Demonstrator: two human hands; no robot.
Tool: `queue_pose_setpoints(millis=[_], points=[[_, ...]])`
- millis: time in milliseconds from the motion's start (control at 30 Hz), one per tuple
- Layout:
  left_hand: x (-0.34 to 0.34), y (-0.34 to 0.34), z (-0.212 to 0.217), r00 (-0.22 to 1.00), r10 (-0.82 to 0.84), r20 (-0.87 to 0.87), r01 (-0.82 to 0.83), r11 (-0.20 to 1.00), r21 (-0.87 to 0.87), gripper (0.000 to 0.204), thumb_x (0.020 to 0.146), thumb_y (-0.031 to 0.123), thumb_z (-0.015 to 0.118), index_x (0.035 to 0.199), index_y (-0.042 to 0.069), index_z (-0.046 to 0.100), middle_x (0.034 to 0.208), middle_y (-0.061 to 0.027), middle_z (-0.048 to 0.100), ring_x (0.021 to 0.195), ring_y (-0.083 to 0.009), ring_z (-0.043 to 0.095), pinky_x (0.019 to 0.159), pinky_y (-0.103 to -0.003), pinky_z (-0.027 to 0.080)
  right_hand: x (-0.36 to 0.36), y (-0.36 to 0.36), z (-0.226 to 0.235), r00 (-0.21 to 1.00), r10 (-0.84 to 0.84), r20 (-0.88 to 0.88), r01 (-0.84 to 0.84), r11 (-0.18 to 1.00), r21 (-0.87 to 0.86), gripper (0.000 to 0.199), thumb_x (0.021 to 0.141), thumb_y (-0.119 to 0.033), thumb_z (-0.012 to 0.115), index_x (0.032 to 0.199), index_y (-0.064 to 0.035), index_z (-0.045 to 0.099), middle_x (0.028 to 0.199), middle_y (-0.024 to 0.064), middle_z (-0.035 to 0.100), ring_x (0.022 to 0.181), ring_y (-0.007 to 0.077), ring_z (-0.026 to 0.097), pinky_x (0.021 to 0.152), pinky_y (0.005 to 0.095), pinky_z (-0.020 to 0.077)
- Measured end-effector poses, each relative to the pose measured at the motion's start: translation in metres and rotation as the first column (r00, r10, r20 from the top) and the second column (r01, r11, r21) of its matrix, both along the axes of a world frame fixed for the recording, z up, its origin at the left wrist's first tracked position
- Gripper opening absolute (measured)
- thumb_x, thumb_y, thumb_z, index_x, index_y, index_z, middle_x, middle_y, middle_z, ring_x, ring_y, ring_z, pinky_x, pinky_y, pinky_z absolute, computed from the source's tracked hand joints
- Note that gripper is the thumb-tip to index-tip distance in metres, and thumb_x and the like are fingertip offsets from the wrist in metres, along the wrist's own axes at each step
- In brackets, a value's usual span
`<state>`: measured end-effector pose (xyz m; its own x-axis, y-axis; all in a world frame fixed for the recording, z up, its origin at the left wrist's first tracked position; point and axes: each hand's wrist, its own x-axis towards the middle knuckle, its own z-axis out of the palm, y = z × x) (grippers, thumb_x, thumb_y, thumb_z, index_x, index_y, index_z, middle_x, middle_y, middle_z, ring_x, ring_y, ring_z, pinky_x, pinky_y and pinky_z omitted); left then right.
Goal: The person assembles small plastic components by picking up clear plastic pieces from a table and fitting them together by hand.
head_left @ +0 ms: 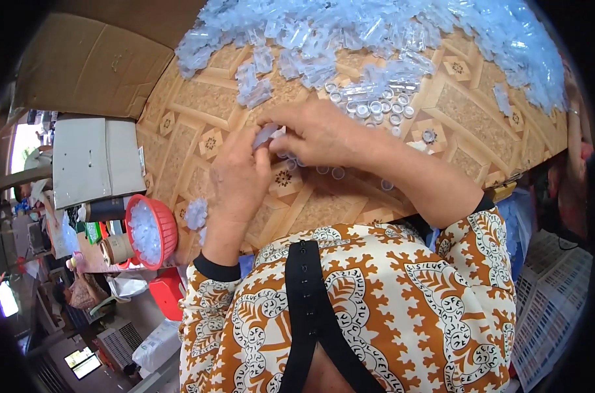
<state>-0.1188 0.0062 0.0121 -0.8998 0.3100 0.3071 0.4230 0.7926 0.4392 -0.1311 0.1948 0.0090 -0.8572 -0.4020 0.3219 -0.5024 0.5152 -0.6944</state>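
Over the wood-patterned table (232, 105), my two hands meet at a small translucent plastic piece (265, 136). My left hand (240, 164) pinches it from the left side. My right hand (320, 134) has its fingers closed at the piece's right end, where a whitish bit shows between thumb and finger. Just under my right hand lie a few small clear round parts (338, 173), partly covered by it. Beyond my right wrist sits a cluster of small round caps (376, 107), clear with pale rims.
A large heap of clear bluish plastic pieces (350, 33) covers the far side. Cardboard (94, 59) rises at the left. A red basket (168, 229) of translucent parts stands at the left edge, near a small pile of clear parts (196, 213). Another person's arm (574, 131) shows at the far right.
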Motion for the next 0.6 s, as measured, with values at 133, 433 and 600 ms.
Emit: queue_pose_setpoints(millis=[133, 433, 600], points=[[-0.007, 0.019, -0.002, 0.982, -0.037, 0.184, -0.016, 0.96, 0.278, 0.028, 0.086, 0.006, 0.064, 0.114, 0.003, 0.062, 0.094, -0.0157, 0.067, 0.077, -0.0273, 0.067, 0.065, -0.039, 0.055, -0.004, 0.006, 0.0, 0.992, -0.126, -0.025, 0.121, 0.984, -0.133, 0.026, 0.084, -0.011, 0.069, 0.109, -0.0041, 0.066, 0.084, 0.0149, 0.07, 0.076, 0.0244, 0.069, 0.068, 0.0356, 0.054], [-0.02, 0.021, 0.008, 0.763, -0.555, 0.331, -0.312, 0.131, 0.941, 0.034, 0.096, 0.001, 0.059, 0.128, -0.006, 0.05, 0.114, -0.0152, 0.062, 0.091, -0.0198, 0.068, 0.075, -0.034, 0.062, -0.017, 0.03, 0.014, 0.94, 0.035, 0.339, 0.125, 0.89, -0.439, 0.027, 0.088, -0.007, 0.067, 0.115, -0.0013, 0.068, 0.089, -0.0005, 0.065, 0.078, 0.0045, 0.056, 0.069, 0.0214, 0.0478], [-0.011, 0.035, 0.011, 0.86, -0.45, 0.241, -0.165, 0.201, 0.966, 0.043, 0.093, -0.004, 0.061, 0.132, -0.007, 0.045, 0.124, -0.0171, 0.057, 0.102, -0.0217, 0.065, 0.086, -0.036, 0.061, -0.016, 0.026, 0.006, 0.906, 0.07, 0.417, 0.169, 0.844, -0.509, 0.031, 0.088, -0.001, 0.064, 0.119, -0.0023, 0.065, 0.096, 0.0013, 0.064, 0.082, 0.0058, 0.058, 0.071, 0.0218, 0.0498]])
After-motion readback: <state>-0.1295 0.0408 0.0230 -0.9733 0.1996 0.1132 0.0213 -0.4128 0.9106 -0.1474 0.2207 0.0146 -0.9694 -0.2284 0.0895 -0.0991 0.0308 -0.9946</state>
